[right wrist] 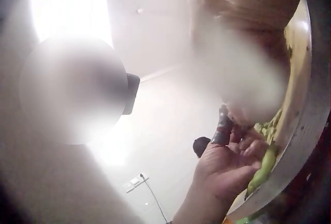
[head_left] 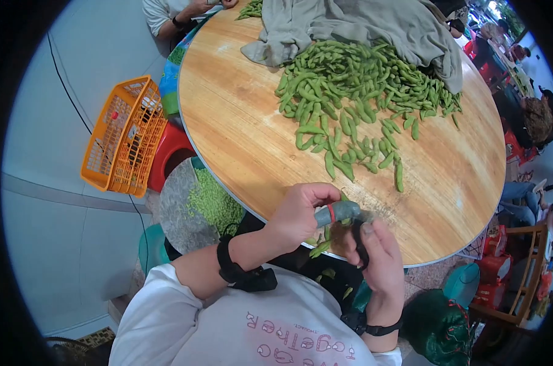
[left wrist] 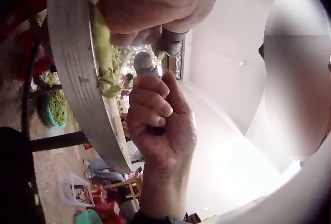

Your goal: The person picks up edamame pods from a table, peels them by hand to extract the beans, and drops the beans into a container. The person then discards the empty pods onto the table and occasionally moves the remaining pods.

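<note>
Low over the near table edge, my left hand (head_left: 298, 213) curls its fingers around a green pod (right wrist: 262, 169). A grey cover (head_left: 336, 213) with a red band is on one of its digits. Close on the right, my right hand (head_left: 380, 253) has curled fingers, with a curved black strip (head_left: 359, 244) between thumb and fingers. A grey cover (left wrist: 144, 61) tips one right-hand digit. The fingertips of both hands nearly meet; whether they touch is unclear. More pods (head_left: 319, 249) lie below the left hand.
A pile of green pods (head_left: 343, 79), partly under a grey cloth (head_left: 374, 27), lies on the round wooden table (head_left: 240, 122). Left of the table are shelled beans (head_left: 212, 201) on plastic and an orange basket (head_left: 121, 140). Another person's arm (head_left: 179, 21) is across the table.
</note>
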{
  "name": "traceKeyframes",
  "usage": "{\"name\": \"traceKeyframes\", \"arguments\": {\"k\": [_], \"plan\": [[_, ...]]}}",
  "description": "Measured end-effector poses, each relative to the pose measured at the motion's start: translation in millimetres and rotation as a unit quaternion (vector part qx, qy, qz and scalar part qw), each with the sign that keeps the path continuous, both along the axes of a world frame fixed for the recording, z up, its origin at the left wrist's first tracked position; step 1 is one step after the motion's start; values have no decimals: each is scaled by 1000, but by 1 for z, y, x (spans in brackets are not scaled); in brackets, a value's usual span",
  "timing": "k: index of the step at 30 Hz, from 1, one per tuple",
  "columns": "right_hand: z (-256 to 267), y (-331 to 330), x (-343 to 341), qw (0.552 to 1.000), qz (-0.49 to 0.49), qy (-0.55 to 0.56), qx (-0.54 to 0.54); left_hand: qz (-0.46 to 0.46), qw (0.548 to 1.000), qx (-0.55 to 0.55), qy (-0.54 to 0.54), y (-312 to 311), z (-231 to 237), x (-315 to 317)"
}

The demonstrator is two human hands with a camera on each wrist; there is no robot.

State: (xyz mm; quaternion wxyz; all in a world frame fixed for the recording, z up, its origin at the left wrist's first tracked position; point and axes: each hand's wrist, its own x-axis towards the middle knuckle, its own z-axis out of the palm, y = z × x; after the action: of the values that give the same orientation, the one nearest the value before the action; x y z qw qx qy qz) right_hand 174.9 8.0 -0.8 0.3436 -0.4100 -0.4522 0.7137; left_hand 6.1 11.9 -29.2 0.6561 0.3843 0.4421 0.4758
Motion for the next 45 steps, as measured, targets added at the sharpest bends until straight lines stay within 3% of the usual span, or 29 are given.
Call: {"name": "traceKeyframes", "arguments": {"k": [3, 9, 11, 15, 17, 18, 20, 24, 27, 29, 31, 33, 34, 35, 36, 38, 40, 41, 43, 45], "plan": [[1, -1, 2, 993, 38, 77, -80, 16, 1000, 16, -21, 0, 0, 3], [-2, 3, -5, 991, 21, 88, -101, 19, 994, 52, 96, -4, 0, 3], [-4, 3, -1, 979, 33, 135, -146, -29, 992, 112, -57, -4, -7, 4], [-5, 2, 1, 937, 71, 235, -249, -119, 975, 129, -137, 1, -11, -5], [-2, 1, -3, 957, 53, 189, -214, -106, 968, 28, -227, 1, -7, -4], [0, 1, -4, 973, 35, 145, -178, -106, 967, 30, -229, 0, -5, -4], [-3, 3, -1, 974, 52, 151, -163, -53, 994, 53, -84, -1, -1, -3], [-4, 3, -10, 981, 50, 129, -134, -23, 995, 75, -57, -4, 4, -4], [-4, 2, -11, 965, 53, 184, -177, -43, 994, 77, -64, -5, 1, -7], [-6, -3, -10, 948, 70, 235, -202, -143, 948, 40, -281, -3, -1, -9], [-7, -6, -12, 927, 84, 287, -226, -134, 957, 11, -258, -3, 4, -10], [-7, -6, -14, 992, -4, 99, -79, -125, 963, -14, -237, -3, 5, -8], [-12, -5, -15, 992, -3, 96, -78, -89, 985, 40, -140, -3, 3, -7], [-20, -4, -15, 995, -28, -26, 91, -53, 994, 91, -41, -3, 2, -6], [-26, -4, -15, 954, -52, -146, 257, -52, 994, 92, -42, -3, 3, -8], [-23, -3, -8, 948, -44, -184, 256, -107, 992, 68, 23, 1, 9, -19], [-6, -3, -9, 995, -5, -84, 48, -139, 986, 77, 40, 1, 13, -27], [-7, -3, -8, 995, -4, -84, 48, -172, 980, 86, 59, 1, 14, -30], [-10, -3, -4, 980, 35, 120, -153, -196, 974, 108, 46, 6, 11, -36], [-12, -5, -5, 967, 43, 173, -184, -220, 967, 127, 34, 8, 7, -42]]}}
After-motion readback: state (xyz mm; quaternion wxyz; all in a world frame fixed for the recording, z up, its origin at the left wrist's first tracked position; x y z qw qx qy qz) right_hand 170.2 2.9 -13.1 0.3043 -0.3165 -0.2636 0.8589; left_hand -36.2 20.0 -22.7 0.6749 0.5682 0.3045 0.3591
